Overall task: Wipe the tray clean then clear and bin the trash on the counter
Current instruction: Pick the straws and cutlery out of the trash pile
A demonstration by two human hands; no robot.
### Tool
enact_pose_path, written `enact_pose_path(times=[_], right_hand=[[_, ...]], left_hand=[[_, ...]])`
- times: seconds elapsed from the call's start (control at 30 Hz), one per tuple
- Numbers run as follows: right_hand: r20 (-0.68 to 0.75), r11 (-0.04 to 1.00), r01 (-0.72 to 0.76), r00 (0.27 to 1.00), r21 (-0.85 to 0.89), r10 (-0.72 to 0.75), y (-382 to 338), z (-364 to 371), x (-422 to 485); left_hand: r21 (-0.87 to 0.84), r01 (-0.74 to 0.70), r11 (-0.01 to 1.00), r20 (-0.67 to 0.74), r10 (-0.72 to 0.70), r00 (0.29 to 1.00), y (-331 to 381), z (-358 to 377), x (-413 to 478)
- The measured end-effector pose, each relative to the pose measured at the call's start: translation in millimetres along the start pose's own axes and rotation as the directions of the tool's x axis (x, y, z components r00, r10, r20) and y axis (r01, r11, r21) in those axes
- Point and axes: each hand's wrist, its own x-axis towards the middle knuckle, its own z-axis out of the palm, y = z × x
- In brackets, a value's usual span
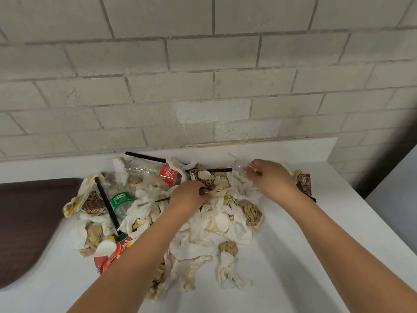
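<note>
A heap of trash (pixel 203 227) covers the middle of the white counter (pixel 293 256): crumpled napkins, a clear cola bottle with a red label (pixel 155 172), a green-label bottle (pixel 120 201), black straws (pixel 107 204) and a red paper cup (pixel 117 249). My left hand (pixel 189 195) sits in the heap's centre and pinches a thin wooden stick among the napkins. My right hand (pixel 270 177) is at the heap's far right, fingers curled round small wooden sticks. The dark brown tray (pixel 24 222) lies at the left edge, apart from both hands.
A grey block wall (pixel 203 75) rises right behind the counter. The counter ends at the right, where a dark gap and another white surface (pixel 394 199) show. Leopard-print paper (pixel 303 184) lies beyond my right hand.
</note>
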Motion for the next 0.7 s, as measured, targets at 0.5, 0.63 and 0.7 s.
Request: enact_pose_path(times=[0.5, 0.63, 0.7], right_hand=[[0.241, 0.863, 0.090, 0.970, -0.496, 0.038, -39.4, 73.6, 99.8], [0.211, 0.862, 0.081, 0.977, -0.500, 0.031, -32.1, 70.0, 98.6], [0.198, 0.873, 0.062, 0.979, -0.483, 0.040, -29.5, 63.2, 95.7]], left_hand=[[-0.891, 0.003, 0.454, -0.166, -0.332, 0.928, -38.2, -55.6, -34.0], [-0.984, 0.029, 0.175, -0.036, -0.356, 0.934, -50.5, -59.2, -40.3], [-0.995, 0.064, 0.072, 0.034, -0.364, 0.931, -56.5, -57.6, -41.3]])
